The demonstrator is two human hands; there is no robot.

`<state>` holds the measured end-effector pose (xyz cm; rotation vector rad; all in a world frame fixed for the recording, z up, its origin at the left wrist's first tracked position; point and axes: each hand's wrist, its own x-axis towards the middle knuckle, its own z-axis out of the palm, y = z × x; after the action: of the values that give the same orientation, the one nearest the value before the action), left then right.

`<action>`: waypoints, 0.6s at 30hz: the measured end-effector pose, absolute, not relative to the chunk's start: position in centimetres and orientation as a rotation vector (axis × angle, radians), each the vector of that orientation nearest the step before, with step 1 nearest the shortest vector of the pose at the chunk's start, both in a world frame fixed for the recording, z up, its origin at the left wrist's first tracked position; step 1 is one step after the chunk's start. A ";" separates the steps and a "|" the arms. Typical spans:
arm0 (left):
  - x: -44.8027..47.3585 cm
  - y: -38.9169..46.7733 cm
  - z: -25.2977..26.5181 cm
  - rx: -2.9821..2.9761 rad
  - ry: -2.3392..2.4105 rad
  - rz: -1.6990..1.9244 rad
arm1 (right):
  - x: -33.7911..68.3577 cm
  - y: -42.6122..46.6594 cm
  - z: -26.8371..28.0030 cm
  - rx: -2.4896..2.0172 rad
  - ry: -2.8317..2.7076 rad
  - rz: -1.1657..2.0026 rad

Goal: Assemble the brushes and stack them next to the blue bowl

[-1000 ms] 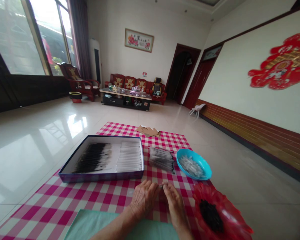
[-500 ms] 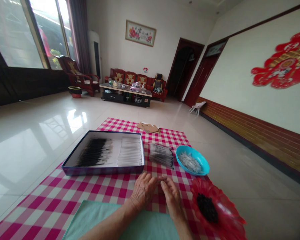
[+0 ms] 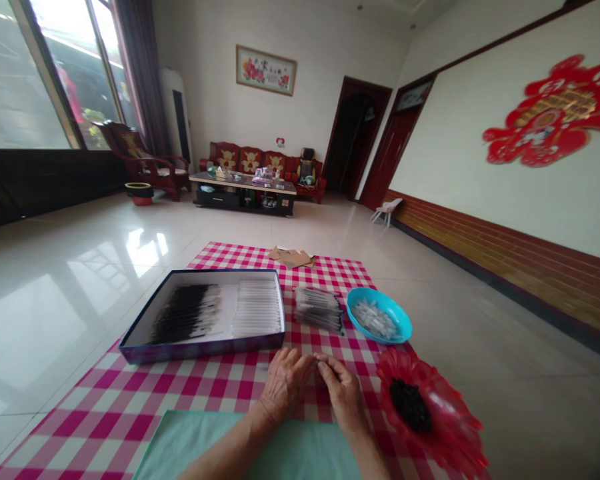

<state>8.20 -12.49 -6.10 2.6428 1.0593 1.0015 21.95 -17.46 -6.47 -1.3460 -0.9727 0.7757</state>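
Observation:
My left hand and my right hand meet fingertip to fingertip above the checked cloth, both closed. A thin, pale pen barrel seems to stick out to the left from under my left hand; most of it is hidden. My right thumb and index finger pinch something small at its other end, too covered to make out. Beyond my hands lies a pile of clear pens. Left of it, a shallow box holds a row of black-ended pens and a row of clear pen barrels.
A blue bowl holds small clear pieces. Nearer, a red flower-shaped dish contains small black pieces. Beneath my forearms is a green cloth. Torn cardboard lies at the table's far edge; a coffee table and sofa stand farther off.
The camera view has shifted slightly. My hands remain together in nearly the same place, with a small shift of the fingers. The box, pens and bowls stay where they were.

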 end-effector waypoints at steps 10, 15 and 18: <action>8.3 -12.5 -6.0 2.631 1.063 1.042 | 21.4 -17.4 -6.2 -1.475 -0.996 0.640; 8.3 -12.6 -6.0 2.598 1.045 1.044 | 21.6 -17.4 -6.7 -1.445 -1.067 0.603; 8.4 -12.5 -6.0 2.611 1.044 1.041 | 21.7 -17.5 -6.7 -1.389 -1.102 0.596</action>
<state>8.38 -12.54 -6.05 2.6106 1.0439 1.0408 21.74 -17.53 -6.71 -1.3890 -1.1024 0.5964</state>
